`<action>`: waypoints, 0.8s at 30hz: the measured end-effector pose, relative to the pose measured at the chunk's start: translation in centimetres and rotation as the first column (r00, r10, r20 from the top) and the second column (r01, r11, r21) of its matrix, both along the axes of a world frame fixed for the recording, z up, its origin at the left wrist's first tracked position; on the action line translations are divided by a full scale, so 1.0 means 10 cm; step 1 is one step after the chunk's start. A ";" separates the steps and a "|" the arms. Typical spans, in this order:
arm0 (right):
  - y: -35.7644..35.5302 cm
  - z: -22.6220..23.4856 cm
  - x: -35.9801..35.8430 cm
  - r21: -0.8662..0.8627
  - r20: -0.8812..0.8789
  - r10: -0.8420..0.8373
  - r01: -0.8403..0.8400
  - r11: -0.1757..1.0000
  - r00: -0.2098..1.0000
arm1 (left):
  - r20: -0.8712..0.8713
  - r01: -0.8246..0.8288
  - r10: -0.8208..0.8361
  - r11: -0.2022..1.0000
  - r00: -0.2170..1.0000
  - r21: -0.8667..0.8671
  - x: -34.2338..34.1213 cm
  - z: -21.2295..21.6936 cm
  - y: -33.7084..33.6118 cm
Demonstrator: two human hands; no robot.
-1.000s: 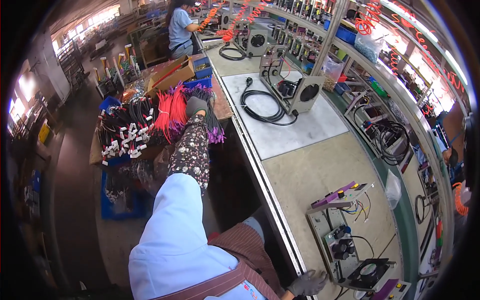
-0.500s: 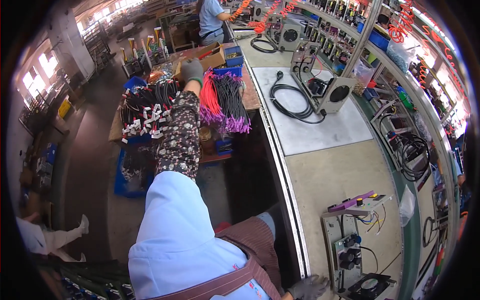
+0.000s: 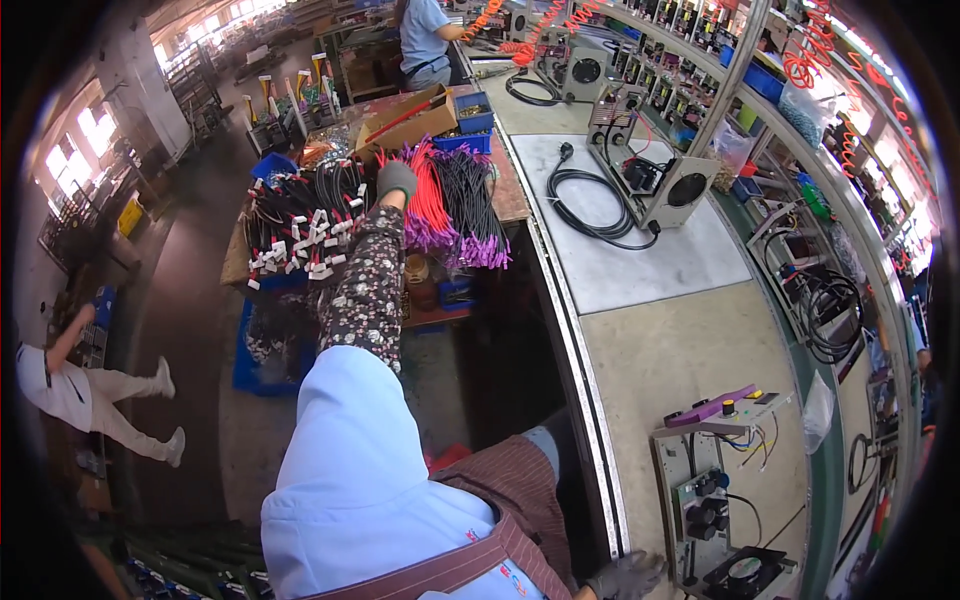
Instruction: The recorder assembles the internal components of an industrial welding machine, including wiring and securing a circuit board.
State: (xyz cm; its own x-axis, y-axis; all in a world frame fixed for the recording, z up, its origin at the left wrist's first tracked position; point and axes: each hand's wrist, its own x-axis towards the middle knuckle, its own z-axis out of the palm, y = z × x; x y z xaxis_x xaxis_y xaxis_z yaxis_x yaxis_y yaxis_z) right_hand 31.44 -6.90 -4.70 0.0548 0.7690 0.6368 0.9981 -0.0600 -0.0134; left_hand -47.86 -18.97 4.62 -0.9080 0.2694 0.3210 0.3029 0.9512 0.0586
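Note:
My left hand (image 3: 397, 180), in a grey glove, reaches out to the wire bundles on the side table. Its rounded back faces me and the fingers curl away beneath, so what they hold is hidden. Right beside it lie red wires (image 3: 428, 195) with purple ends. Black wires with purple tips (image 3: 470, 205) are farther right, and black cables with white connectors (image 3: 312, 225) spread to the left. My right hand (image 3: 625, 577), gloved in dark grey, rests at the workbench's near edge with its fingers extended. Close to it stands an open metal chassis (image 3: 700, 510) with knobs, wires and a fan.
Behind the wires are a cardboard box (image 3: 415, 118) and blue bins (image 3: 470, 112). Farther up the bench (image 3: 690, 350) stands a unit with a fan panel (image 3: 685, 187) and a coiled black cable (image 3: 585, 205). A person (image 3: 95, 395) walks at left; another (image 3: 425, 45) stands ahead.
My left hand has drawn back from the cardboard box to the left side of the red wires. My right hand stays at the bench edge. The person at left has come further into view.

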 end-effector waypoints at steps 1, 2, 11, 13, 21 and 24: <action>0.01 -0.01 0.01 0.026 -0.004 0.018 -0.018 0.999 1.000 | -0.019 0.003 -0.003 1.000 1.000 0.017 0.02 -0.09 0.05; 0.01 -0.02 0.01 0.033 -0.001 0.014 -0.014 0.999 1.000 | 0.013 -0.074 0.073 0.980 0.997 0.185 0.07 -0.16 0.09; 0.02 -0.10 0.06 -0.130 0.035 -0.041 0.045 0.991 0.999 | 0.037 -0.339 0.341 0.906 0.939 0.252 0.16 -0.30 0.22; 0.02 -0.12 0.07 -0.038 0.046 -0.025 0.027 0.999 0.999 | 0.035 -0.324 0.327 0.909 0.944 0.262 0.12 -0.34 0.21; 0.01 -0.14 0.07 -0.094 -0.164 -0.018 0.003 0.996 0.986 | -0.060 -0.362 0.381 0.908 0.922 0.213 0.28 -0.32 0.27; 0.00 -0.11 0.07 -0.052 -0.004 -0.045 0.045 0.998 0.999 | 0.014 -0.326 0.334 0.908 0.942 0.264 0.37 -0.23 0.29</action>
State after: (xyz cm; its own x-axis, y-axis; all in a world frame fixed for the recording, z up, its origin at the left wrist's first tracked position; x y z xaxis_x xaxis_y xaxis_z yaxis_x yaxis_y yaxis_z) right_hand 32.11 -6.90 -5.84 0.0930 0.7975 0.5960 0.9943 -0.1053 -0.0142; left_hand -44.12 -16.08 2.28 -0.9194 -0.1400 0.3674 -0.0201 0.9500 0.3118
